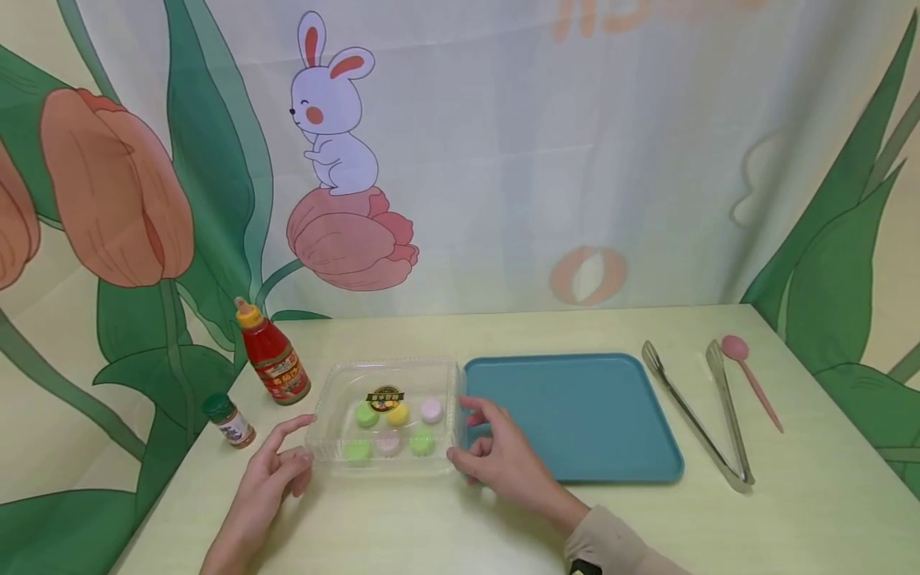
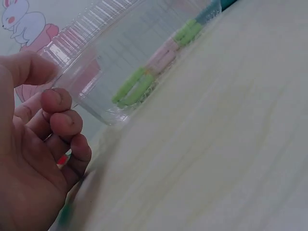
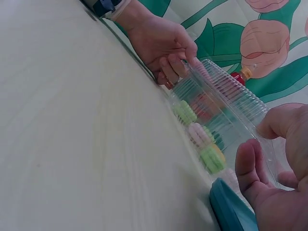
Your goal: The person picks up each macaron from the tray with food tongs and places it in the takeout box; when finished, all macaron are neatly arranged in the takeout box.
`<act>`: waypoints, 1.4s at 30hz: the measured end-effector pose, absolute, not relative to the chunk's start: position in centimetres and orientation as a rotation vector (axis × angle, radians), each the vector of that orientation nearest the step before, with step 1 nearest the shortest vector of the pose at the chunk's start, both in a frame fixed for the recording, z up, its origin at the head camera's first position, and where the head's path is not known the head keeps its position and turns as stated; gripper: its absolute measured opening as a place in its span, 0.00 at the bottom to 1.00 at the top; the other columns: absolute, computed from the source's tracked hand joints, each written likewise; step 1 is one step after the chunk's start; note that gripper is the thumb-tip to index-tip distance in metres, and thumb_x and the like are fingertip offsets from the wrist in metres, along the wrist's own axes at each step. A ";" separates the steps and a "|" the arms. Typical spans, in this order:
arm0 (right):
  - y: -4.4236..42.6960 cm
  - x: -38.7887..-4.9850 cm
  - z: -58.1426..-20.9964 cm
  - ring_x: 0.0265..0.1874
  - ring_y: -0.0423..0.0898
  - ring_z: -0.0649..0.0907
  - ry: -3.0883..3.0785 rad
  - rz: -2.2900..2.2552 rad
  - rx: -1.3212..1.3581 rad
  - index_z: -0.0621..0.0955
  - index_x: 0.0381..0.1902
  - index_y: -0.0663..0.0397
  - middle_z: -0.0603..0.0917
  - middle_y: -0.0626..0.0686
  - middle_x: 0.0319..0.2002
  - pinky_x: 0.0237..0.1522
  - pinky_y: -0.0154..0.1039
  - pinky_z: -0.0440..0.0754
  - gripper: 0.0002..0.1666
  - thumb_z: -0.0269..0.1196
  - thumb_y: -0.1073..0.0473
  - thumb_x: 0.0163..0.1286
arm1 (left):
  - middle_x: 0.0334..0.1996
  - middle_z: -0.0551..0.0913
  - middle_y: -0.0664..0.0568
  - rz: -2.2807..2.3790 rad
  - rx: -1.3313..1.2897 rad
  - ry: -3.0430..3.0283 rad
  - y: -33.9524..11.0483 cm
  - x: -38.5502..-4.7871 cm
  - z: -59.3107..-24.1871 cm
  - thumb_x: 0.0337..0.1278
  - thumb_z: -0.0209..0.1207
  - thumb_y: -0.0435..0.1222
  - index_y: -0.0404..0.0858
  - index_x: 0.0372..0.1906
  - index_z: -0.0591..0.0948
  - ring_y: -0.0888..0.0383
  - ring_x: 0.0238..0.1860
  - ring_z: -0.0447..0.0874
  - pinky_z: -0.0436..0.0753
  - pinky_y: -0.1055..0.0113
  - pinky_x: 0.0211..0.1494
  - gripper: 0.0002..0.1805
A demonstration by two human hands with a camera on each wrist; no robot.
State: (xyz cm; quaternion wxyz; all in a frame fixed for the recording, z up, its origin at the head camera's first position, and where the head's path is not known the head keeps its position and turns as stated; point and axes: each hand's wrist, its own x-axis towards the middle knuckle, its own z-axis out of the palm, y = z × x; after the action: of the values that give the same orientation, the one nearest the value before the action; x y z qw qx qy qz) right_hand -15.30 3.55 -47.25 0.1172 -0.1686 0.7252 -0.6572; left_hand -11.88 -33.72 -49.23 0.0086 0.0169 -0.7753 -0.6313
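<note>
A clear plastic box with a lid stands on the table, a black-and-gold sticker on top. Through it show several macarons, green, yellow and pale pink. At the box's left side, my left hand holds the edge with thumb and index finger, the other fingers curled below. My right hand grips the right side, its thumb at the near corner and index finger farther back. In the left wrist view the left fingers are bent beside the box's end.
A blue tray lies right of the box, under the right hand's reach. Metal tongs and a pink spoon lie farther right. A red sauce bottle and a green-capped spice jar stand at left. A printed curtain hangs behind.
</note>
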 end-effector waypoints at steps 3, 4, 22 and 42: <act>3.4 -15.2 -47.5 0.25 0.47 0.85 2.109 -1.926 -0.493 0.66 0.86 0.52 0.71 0.63 0.67 0.28 0.36 0.84 0.46 0.73 0.61 0.76 | 0.21 0.70 0.52 -1.993 0.056 -2.392 -33.5 -11.8 -49.3 0.88 0.53 0.33 0.44 0.82 0.68 0.54 0.25 0.72 0.76 0.64 0.32 0.26; 3.4 -15.2 -47.5 0.25 0.47 0.85 2.110 -1.922 -0.491 0.66 0.86 0.52 0.72 0.63 0.67 0.29 0.36 0.85 0.46 0.72 0.61 0.76 | 0.21 0.69 0.52 -1.999 0.043 -2.380 -33.5 -11.8 -49.3 0.88 0.53 0.32 0.43 0.81 0.68 0.54 0.24 0.71 0.76 0.64 0.31 0.26; 2.8 -15.1 -47.5 0.23 0.47 0.85 2.164 -1.888 -0.481 0.66 0.84 0.56 0.73 0.59 0.65 0.27 0.35 0.84 0.47 0.71 0.66 0.72 | 0.20 0.64 0.51 -2.192 0.018 -2.244 -33.4 -11.5 -49.2 0.85 0.52 0.29 0.42 0.79 0.68 0.48 0.23 0.60 0.63 0.56 0.28 0.25; 2.7 -14.8 -46.5 0.22 0.46 0.83 2.134 -1.900 -0.449 0.65 0.84 0.58 0.72 0.60 0.65 0.28 0.39 0.86 0.44 0.68 0.68 0.75 | 0.21 0.61 0.52 -2.237 0.102 -2.231 -33.2 -11.6 -49.0 0.85 0.50 0.29 0.43 0.80 0.67 0.50 0.24 0.58 0.59 0.52 0.33 0.26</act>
State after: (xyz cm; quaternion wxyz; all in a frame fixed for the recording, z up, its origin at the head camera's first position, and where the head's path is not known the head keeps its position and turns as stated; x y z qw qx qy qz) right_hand -14.81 2.73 -46.46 0.1241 -0.1539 0.7322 -0.6518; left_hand -11.63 -33.15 -49.01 -0.0095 0.0322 -0.7058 -0.7076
